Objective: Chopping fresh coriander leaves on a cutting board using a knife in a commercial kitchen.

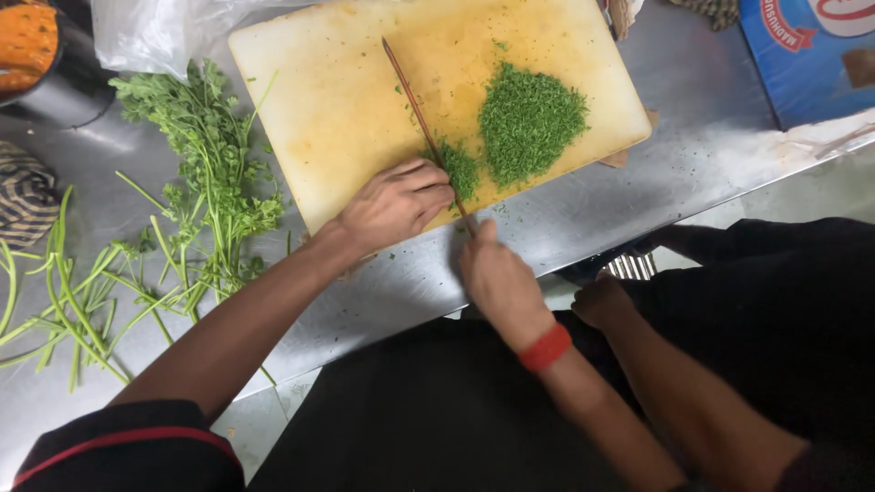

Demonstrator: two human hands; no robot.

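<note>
A stained cream cutting board [319, 100] lies on a steel counter [693, 137]. My right hand [497, 278], with a red band at the wrist, grips the handle of a long knife [415, 100] whose blade stands edge-down on the board. My left hand [396, 202] rests on the board's near edge, fingers curled against the blade's left side. A small heap of chopped green herbs [461, 169] sits just right of the blade, by my left fingertips. A larger pile of finely chopped herbs [530, 118] lies farther right.
Leafy herb sprigs [205, 155] and bare green stems [68, 301] lie left of the board. A plastic bag [155, 32], a dark container [55, 73], a patterned cloth [23, 196] and a blue carton [807, 55] ring the counter. Another person's hand [602, 302] hangs below the counter edge.
</note>
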